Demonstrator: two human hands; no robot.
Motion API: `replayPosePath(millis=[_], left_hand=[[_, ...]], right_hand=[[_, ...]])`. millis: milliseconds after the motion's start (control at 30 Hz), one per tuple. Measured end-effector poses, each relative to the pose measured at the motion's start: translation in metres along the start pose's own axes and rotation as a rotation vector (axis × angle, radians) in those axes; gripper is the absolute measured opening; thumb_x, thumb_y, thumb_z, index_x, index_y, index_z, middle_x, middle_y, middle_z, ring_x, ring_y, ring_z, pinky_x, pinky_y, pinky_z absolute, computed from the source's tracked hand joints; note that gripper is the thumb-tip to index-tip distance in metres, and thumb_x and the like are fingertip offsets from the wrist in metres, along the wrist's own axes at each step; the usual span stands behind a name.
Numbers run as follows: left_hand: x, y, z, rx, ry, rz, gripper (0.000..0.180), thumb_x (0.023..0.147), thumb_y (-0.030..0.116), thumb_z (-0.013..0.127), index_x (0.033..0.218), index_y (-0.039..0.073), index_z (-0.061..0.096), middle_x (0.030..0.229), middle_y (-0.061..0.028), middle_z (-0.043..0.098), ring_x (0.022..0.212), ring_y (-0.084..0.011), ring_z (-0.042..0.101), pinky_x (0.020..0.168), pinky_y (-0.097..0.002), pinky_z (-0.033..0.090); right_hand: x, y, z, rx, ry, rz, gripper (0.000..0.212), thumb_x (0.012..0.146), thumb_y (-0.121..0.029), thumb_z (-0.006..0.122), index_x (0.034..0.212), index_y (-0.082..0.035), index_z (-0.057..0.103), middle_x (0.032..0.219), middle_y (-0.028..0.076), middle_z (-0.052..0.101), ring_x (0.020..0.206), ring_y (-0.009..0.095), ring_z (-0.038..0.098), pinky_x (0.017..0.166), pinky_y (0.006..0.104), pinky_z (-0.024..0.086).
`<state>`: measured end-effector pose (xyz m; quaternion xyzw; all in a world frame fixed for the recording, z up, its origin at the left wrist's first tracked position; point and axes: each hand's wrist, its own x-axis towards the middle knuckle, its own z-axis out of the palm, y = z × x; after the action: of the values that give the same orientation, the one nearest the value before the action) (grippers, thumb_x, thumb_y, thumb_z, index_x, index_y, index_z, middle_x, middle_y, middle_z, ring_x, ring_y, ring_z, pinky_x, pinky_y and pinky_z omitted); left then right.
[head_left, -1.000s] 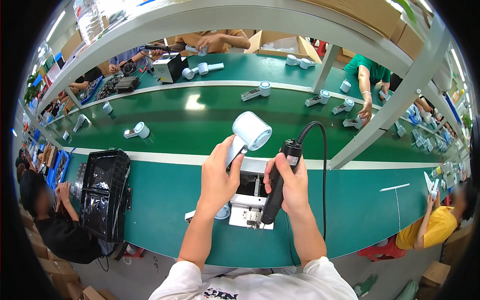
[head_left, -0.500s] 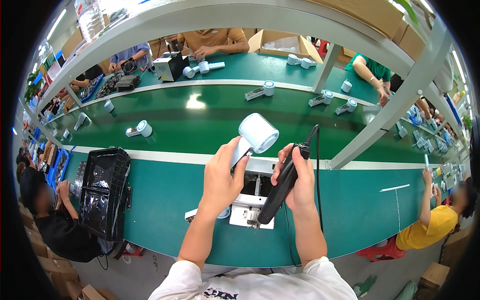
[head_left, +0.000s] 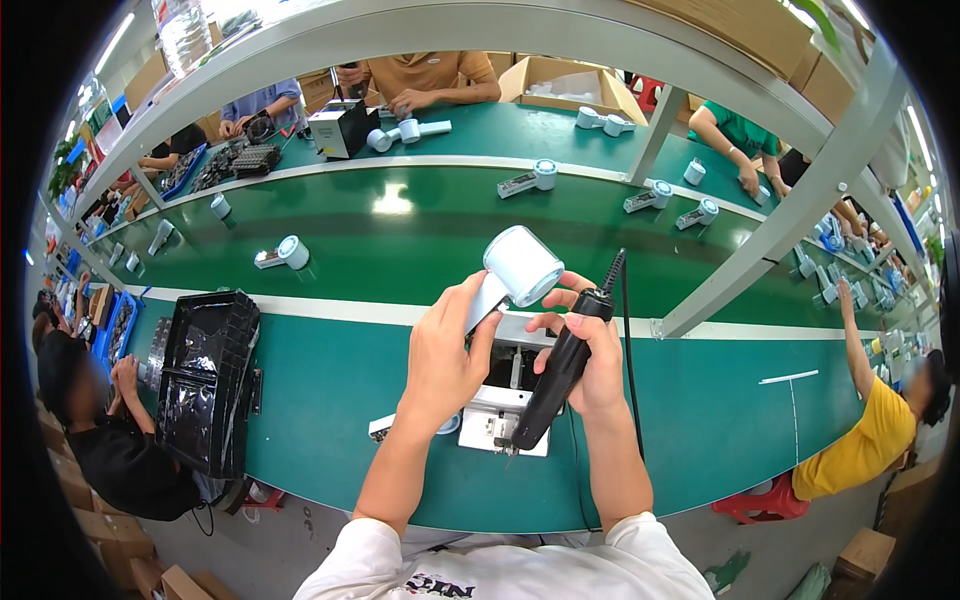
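White round-headed device (head_left: 510, 275) gripped by left hand (head_left: 445, 350); right hand (head_left: 590, 350) seemingly clasps black screwdriver (head_left: 555, 375).

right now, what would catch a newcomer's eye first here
At the centre, the left hand holds up a white device with a round head, while the right hand grips a black corded electric screwdriver pointing down at a small white fixture. Behind them runs a long green conveyor belt dotted with similar white devices, and a black tray sits to the left.
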<state>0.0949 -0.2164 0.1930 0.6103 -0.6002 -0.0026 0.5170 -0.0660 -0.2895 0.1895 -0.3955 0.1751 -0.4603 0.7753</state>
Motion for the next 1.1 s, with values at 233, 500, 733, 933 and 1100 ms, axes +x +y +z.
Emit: replayPosePath(millis=[233, 500, 733, 933, 1100], left_hand=[[-0.001, -0.003, 0.001, 0.055, -0.002, 0.013, 0.039, 0.088, 0.004, 0.066, 0.126, -0.001, 0.056, 0.101, -0.0193, 0.065, 0.087, -0.0393, 0.065, 0.072, -0.0454, 0.050], [-0.001, -0.005, 0.003, 0.044, -0.030, 0.007, 0.039, 0.088, 0.005, 0.067, 0.126, -0.001, 0.057, 0.101, -0.0193, 0.065, 0.086, -0.0393, 0.065, 0.071, -0.0454, 0.050], [-0.001, -0.003, 0.002, 0.049, -0.031, 0.015, 0.039, 0.088, 0.004, 0.066, 0.126, -0.001, 0.056, 0.100, -0.0195, 0.065, 0.085, -0.0395, 0.065, 0.071, -0.0458, 0.050], [-0.001, -0.003, 0.001, 0.057, -0.040, 0.014, 0.040, 0.088, 0.005, 0.066, 0.126, -0.001, 0.056, 0.100, -0.0198, 0.065, 0.085, -0.0397, 0.064, 0.070, -0.0459, 0.050], [-0.001, -0.003, 0.001, 0.053, -0.040, 0.012, 0.039, 0.089, 0.005, 0.066, 0.126, -0.002, 0.056, 0.101, -0.0200, 0.065, 0.085, -0.0396, 0.064, 0.070, -0.0458, 0.050]], right_hand=[[-0.003, -0.006, 0.012, -0.047, -0.012, 0.007, 0.075, 0.084, -0.016, 0.052, 0.153, -0.002, 0.026, 0.129, 0.020, 0.051, 0.116, 0.033, 0.059, 0.076, 0.0493, 0.065], [-0.001, -0.003, 0.008, -0.023, -0.012, -0.038, 0.079, 0.081, -0.014, 0.053, 0.154, 0.001, 0.026, 0.133, 0.022, 0.049, 0.123, 0.034, 0.055, 0.104, 0.0555, 0.050], [-0.001, -0.004, 0.009, -0.018, -0.017, -0.037, 0.079, 0.081, -0.014, 0.053, 0.153, 0.001, 0.026, 0.133, 0.023, 0.049, 0.123, 0.035, 0.055, 0.106, 0.0550, 0.048], [-0.001, -0.004, 0.009, -0.020, -0.025, -0.028, 0.080, 0.081, -0.014, 0.053, 0.154, 0.001, 0.026, 0.133, 0.023, 0.050, 0.122, 0.036, 0.055, 0.105, 0.0549, 0.049], [-0.001, -0.004, 0.006, 0.050, -0.058, -0.022, 0.077, 0.084, -0.007, 0.053, 0.155, 0.001, 0.023, 0.137, 0.024, 0.049, 0.123, 0.033, 0.057, 0.104, 0.0498, 0.051]])
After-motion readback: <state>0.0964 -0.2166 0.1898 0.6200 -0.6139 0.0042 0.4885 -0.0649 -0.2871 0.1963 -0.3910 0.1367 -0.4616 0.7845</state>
